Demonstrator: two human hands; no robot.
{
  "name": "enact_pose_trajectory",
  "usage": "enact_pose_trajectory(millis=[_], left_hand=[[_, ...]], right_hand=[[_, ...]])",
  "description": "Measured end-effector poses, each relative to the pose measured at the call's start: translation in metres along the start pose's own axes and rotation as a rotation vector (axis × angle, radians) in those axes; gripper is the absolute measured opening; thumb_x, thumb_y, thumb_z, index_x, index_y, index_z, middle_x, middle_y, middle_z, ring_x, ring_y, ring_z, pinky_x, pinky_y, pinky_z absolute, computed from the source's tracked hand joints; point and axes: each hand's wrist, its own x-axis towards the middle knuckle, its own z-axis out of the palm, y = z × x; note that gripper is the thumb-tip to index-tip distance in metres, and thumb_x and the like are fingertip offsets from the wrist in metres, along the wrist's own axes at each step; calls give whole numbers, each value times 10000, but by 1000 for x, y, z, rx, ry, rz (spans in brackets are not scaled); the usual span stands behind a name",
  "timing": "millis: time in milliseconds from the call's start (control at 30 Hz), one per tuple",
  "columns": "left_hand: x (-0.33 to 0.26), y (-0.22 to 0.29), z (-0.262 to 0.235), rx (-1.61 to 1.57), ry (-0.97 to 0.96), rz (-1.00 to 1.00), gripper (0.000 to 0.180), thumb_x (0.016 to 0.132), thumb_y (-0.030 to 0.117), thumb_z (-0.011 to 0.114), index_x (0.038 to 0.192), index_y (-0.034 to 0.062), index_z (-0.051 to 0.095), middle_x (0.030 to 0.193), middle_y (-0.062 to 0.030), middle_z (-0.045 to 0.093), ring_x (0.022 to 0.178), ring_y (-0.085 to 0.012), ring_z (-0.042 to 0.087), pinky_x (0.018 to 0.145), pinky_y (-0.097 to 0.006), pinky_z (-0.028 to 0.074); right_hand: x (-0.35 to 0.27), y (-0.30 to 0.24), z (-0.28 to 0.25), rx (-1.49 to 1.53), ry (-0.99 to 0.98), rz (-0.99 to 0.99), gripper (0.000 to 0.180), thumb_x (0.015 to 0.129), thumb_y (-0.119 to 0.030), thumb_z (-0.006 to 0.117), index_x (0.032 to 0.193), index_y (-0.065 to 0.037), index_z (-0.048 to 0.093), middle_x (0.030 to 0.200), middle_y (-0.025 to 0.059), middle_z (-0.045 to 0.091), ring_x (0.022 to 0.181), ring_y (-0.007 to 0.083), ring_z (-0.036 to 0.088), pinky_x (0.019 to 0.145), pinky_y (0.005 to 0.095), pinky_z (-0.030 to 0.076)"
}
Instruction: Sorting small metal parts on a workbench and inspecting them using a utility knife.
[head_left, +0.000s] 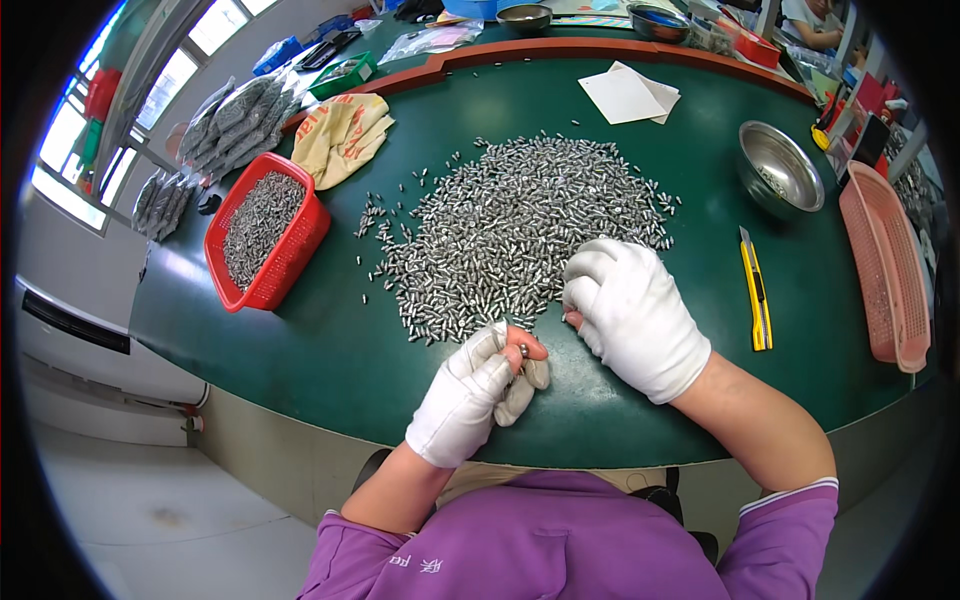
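A broad heap of small silvery metal pins (520,220), short and cylindrical, lies on the green table. My left hand (470,385), in a white glove with the thumb and index fingertips bare, pinches one small metal pin (523,351) just off the heap's near edge. The other fingers of that hand curl beneath it. At the heap's near right edge is my right hand (635,320), also gloved in white. Its fingers are bent down and drawn together, a bare fingertip showing; whatever lies between them is hidden.
A red basket (290,255) full of metal pins stands left, by a yellowish cloth bag (343,138). White cards (625,93) lie at the back. To the right are a steel bowl (780,170), a yellow box cutter (756,295) and a pink basket (885,270). A raised reddish edge (600,47) bounds the table's far side.
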Motion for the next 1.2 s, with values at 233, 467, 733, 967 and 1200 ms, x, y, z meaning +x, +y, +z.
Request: enact_pose_trajectory(millis=[233,467,733,967,1200], left_hand=[[1,4,9,-23,34,-5,222,989,221,562,1142,61,546,917,-32,591,587,-34,419,518,-176,332],[0,0,9,-105,89,0,189,942,216,651,1059,93,568,843,-28,587,561,-36,401,483,-171,285],[0,1,5,-22,61,-1,192,980,266,587,1038,83,578,839,-19,590,560,-28,403,491,-173,302],[-1,1,2,-1,22,-7,225,1012,312,521,1057,102,585,848,8,596,580,-16,417,502,-167,310],[-1,1,1,7,19,-8,257,1007,339,520,1067,98,582,863,4,595,590,-20,422,506,-170,313]], right_hand=[[-1,-15,-9,604,-22,88,157,819,-189,707,899,-76,632,1082,116,609,996,309,588,886,402,470],[1,-18,-10,676,-47,123,134,782,-115,722,896,-76,663,1055,96,623,967,291,606,839,390,494],[1,0,-8,87,84,11,111,701,-130,714,799,-105,670,929,46,630,922,249,599,781,383,488],[1,1,-1,32,17,-12,88,703,-141,689,774,-91,672,922,49,627,928,242,596,790,382,491],[1,1,0,-37,90,-24,76,711,-148,675,765,-95,666,930,53,626,933,243,596,791,383,491]])
